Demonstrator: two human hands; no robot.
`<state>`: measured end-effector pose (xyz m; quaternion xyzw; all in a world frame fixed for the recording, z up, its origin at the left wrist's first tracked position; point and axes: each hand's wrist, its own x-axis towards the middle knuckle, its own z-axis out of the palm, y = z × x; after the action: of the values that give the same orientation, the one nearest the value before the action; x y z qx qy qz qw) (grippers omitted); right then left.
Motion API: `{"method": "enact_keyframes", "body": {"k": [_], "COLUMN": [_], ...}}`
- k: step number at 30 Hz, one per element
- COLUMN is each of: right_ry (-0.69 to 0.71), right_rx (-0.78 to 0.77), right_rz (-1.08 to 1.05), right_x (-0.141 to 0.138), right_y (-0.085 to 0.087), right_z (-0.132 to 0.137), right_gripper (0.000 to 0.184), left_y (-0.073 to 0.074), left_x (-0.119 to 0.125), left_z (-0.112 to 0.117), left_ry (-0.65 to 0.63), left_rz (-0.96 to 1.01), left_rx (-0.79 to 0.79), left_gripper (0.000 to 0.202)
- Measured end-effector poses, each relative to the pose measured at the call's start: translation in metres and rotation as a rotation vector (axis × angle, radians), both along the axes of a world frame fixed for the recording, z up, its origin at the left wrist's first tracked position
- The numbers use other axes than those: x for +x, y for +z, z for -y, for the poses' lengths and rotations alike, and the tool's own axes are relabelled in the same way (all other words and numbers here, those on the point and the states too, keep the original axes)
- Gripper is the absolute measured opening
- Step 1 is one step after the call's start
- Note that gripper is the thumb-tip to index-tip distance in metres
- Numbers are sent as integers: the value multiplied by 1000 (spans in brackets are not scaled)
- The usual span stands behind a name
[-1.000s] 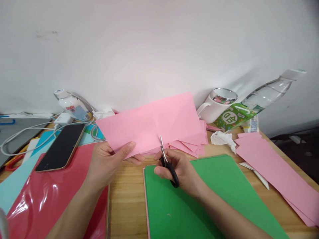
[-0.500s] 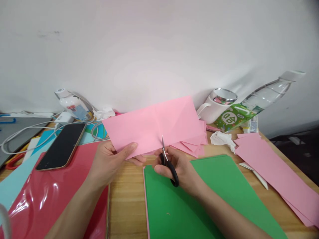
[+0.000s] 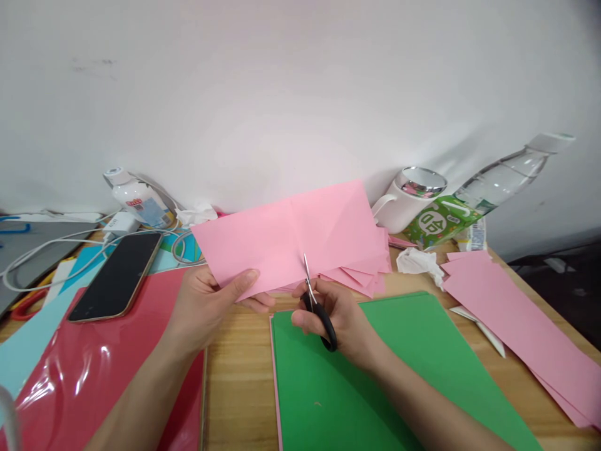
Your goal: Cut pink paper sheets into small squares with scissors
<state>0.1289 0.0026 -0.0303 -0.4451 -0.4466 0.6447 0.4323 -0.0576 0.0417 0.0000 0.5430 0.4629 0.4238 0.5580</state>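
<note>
- Since a second ago the pink sheet [image 3: 282, 241] has slid a little to the right; both hands sit almost where they were.
- Around it: a phone [image 3: 117, 275] lies far left on a glossy red folder [image 3: 94, 369], with a white cable [image 3: 56, 241] looping behind it and a small bottle [image 3: 138, 197] by the wall.
- Far right stand a white mug [image 3: 408, 197] with a shiny rim, a green pack [image 3: 439, 222] and a clear water bottle [image 3: 502, 178]; a crumpled tissue [image 3: 417, 260] lies just in front of them.
- Long pink strips [image 3: 516, 319] lie on the right of the wooden table [image 3: 239, 376]. A pink pile [image 3: 361, 275] rests under the held sheet's right end.
- A flat, matte green sheet [image 3: 375, 376] lies near, under the right wrist. Nothing blocks the scissors.
- The pink sheet is thin, rectangular paper with a crease down its middle, held up off the table and tilted.
- The left hand [image 3: 201, 310] pinches the sheet's near edge left of centre, thumb on top and fingers beneath.
- The right hand [image 3: 345, 319] is closed through the black handles of the scissors [image 3: 315, 307].
- The steel blades point away and bite into the sheet's near edge at the crease, just right of the left thumb.
</note>
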Motion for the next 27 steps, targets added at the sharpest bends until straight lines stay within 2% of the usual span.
{"method": "enact_keyframes", "body": {"k": [12, 18, 27], "right_ry": [-3, 35, 17], "right_rx": [-17, 32, 23], "right_rz": [14, -26, 2], "right_x": [-1, 0, 0], "right_y": [-2, 1, 6], "right_z": [1, -1, 0], "right_gripper": [39, 38, 36], "left_y": [0, 3, 6], "left_x": [-1, 0, 1], "left_z": [2, 1, 2], "left_ry": [-5, -44, -82], "left_rz": [10, 41, 113], "left_rx": [6, -68, -170], "left_gripper": [16, 16, 12]}}
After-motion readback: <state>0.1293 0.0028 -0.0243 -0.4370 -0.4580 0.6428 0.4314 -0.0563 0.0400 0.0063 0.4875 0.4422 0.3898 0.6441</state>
